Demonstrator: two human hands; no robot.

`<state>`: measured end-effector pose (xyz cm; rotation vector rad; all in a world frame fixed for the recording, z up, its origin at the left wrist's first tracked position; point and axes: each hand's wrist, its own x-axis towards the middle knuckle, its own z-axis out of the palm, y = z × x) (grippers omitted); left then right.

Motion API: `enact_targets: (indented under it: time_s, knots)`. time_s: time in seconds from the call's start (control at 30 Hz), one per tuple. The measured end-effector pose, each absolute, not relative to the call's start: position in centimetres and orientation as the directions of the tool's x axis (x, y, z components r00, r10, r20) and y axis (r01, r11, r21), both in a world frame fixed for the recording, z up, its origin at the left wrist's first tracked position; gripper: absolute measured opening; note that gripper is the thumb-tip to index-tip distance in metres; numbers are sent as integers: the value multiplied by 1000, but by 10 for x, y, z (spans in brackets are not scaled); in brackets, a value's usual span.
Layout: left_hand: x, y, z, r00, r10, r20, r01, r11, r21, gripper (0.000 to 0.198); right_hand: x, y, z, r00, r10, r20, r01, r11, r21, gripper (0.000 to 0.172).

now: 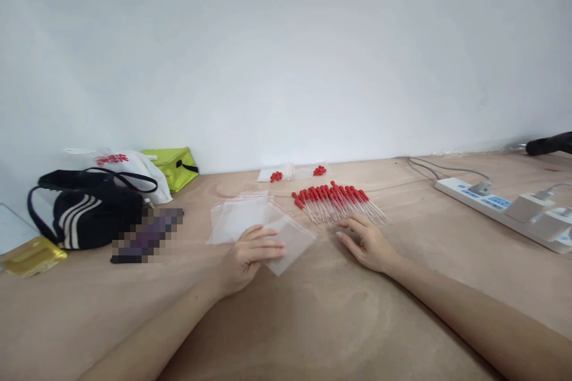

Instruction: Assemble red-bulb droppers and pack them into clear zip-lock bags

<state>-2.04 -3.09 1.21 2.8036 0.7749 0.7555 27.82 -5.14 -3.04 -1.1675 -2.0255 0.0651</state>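
A clear zip bag [295,243] is covered partly by the fingers of the left hand [250,255], near middle of the table [313,324]. Left grip: fingers laid together over the bag; thumb hidden, so whether it is clamped or just pressed cannot be told. More clear bags [236,219] are fanned out just beyond, to the left. Right hand [367,245]: grip held apart, thumb and index separated, nothing seen between them. Fingertips are placed near the thin ends of the red-capped droppers [333,201]; contact cannot be told. Droppers are laid side by side in a slanted row, red ends far. Farther back, small red pieces are seen at two more bags, one left [276,177], one right [319,171]. A white power strip [462,191] is set far right; a black bag [100,214] is placed left.
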Motion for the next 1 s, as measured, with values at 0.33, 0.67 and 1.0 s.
enact_targets:
  time_s: [0.33,0.67,1.0]
  knots:
    - [-9,-43,4,690,705,168,648,-704,291,47,272,-57,-22,-414,796,441,773,564,-292,27]
    - [2,-44,6,799,601,12,578,-774,259,51,270,-54,-23,-496,714,494,644,684,-341,39]
    - [3,-34,8,866,499,30,464,-824,326,53,266,-48,-14,-715,548,435,418,833,-362,40]
